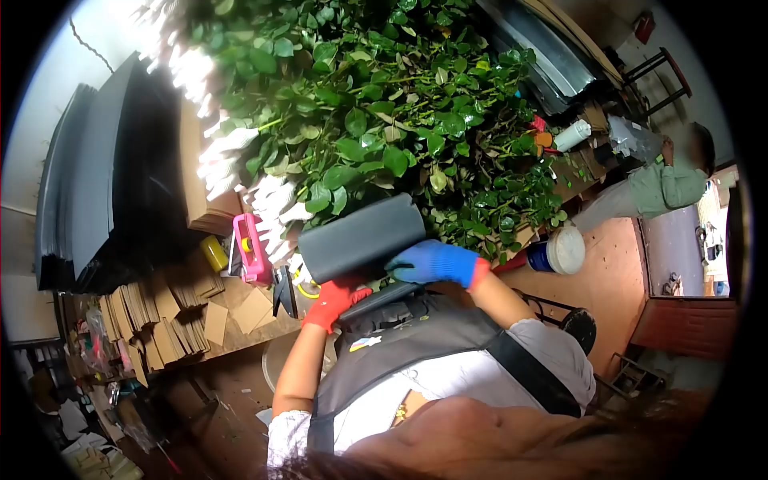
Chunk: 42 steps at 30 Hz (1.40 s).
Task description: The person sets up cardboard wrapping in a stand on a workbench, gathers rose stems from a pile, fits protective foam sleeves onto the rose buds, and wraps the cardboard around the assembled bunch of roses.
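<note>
A dark grey sheet (364, 238), curved over on itself, is in front of my body at the near edge of the leafy stems. My left hand (338, 304), in a red glove, grips its lower left part with the fingers closed. My right hand (436, 264), in a blue glove, holds the sheet's right side, its fingers curled over the edge. What lies inside the fold is hidden. Leafy green stems (392, 132) are heaped just beyond the sheet. A pink tape dispenser (252, 250) and black scissors (284, 292) lie left of my left hand.
Tall dark sheets (112, 176) stand at the left, above stacks of brown cardboard pieces (164, 316). More grey sheets (552, 60) lie at the upper right. A white bucket (566, 250) is right of my right hand. A person in green (668, 188) stands farther right.
</note>
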Tool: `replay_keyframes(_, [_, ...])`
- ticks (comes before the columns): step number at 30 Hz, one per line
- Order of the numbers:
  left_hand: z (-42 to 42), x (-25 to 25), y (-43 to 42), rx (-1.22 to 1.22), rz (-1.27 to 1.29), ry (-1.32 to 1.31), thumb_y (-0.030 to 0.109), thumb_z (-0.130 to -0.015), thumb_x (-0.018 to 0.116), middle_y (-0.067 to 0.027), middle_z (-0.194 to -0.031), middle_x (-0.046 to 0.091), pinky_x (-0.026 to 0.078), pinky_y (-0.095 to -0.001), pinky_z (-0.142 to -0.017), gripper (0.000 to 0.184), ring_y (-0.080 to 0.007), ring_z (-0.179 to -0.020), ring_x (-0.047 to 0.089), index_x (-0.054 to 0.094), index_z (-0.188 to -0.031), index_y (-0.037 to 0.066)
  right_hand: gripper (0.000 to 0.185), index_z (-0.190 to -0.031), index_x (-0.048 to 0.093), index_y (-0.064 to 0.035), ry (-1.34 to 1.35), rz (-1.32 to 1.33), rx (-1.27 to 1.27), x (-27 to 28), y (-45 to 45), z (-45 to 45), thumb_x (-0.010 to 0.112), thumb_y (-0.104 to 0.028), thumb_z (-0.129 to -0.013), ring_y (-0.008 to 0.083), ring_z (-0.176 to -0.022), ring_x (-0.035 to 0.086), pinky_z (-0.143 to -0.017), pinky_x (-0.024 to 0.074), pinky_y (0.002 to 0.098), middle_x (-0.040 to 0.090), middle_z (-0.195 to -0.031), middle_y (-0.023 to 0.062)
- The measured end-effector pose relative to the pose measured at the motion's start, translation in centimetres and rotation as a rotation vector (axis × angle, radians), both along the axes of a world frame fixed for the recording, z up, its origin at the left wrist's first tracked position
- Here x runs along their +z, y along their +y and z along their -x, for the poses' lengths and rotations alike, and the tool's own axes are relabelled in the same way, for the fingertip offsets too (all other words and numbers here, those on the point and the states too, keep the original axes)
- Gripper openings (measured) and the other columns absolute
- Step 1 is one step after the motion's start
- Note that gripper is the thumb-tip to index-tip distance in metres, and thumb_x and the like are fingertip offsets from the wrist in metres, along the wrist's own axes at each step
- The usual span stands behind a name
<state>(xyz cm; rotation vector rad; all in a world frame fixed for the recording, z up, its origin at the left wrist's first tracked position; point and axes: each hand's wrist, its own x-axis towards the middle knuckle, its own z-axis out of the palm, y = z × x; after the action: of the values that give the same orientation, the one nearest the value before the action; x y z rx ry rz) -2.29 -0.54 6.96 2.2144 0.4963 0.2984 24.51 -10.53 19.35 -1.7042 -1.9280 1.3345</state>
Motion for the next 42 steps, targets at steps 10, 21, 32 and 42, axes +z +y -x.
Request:
replay_keyframes(10, [-0.3, 0.7, -0.4, -0.011, 0.206, 0.293, 0.039, -0.097, 0.059, -0.0158, -0.13, 0.064, 0.044, -0.0416, -0.104, 0.045, -0.0329, -0.12, 0.059, 0.066, -0.129, 0.009, 0.044, -0.119, 0.066, -0.0088, -0.859, -0.645, -0.38, 1.9, 8.5, -8.1, 0.071, -0.021, -0.077, 0.0328, -0.129, 0.051, -0.109, 0.0398, 0.0478, 0.054, -0.139, 0.0139])
replay_keyframes(21, [-1.5, 4.8, -0.2, -0.009, 0.244, 0.299, 0.04, -0.096, 0.06, -0.0201, -0.13, 0.064, 0.044, -0.0426, -0.105, 0.049, -0.0359, -0.121, 0.058, 0.063, -0.132, 0.007, 0.041, -0.119, 0.067, -0.0072, -0.399, -1.277, -0.596, 13.9, 3.4, -16.8, 0.064, 0.002, -0.079, 0.0318, -0.104, 0.067, -0.092, 0.0538, 0.0404, 0.07, -0.117, 0.0119])
replay_keyframes(32, [-0.1, -2.1, 1.1, 0.128, -0.433, 0.148, 0.046, -0.092, 0.066, -0.0154, -0.139, 0.057, 0.045, -0.0394, -0.105, 0.056, -0.0285, -0.126, 0.055, 0.06, -0.135, 0.01, 0.027, -0.116, 0.065, -0.0182, -0.816, -0.549, 0.273, 9.7, -3.5, -5.1, 0.059, -0.015, -0.089, 0.0254, -0.087, 0.065, -0.071, 0.0515, 0.0414, 0.065, -0.095, 0.0064])
replay_keyframes(42, [0.7, 0.7, -1.4, 0.428, 0.46, -0.119, 0.013, -0.07, 0.091, -0.013, -0.116, 0.067, 0.052, -0.038, -0.09, 0.068, -0.0232, -0.104, 0.064, 0.057, -0.127, -0.002, 0.026, -0.107, 0.072, -0.0054, -0.747, 0.198, 0.264, -1.0, 1.7, -7.9, 0.06, -0.02, -0.088, 0.0387, -0.101, 0.069, -0.088, 0.0552, 0.048, 0.072, -0.107, 0.0204])
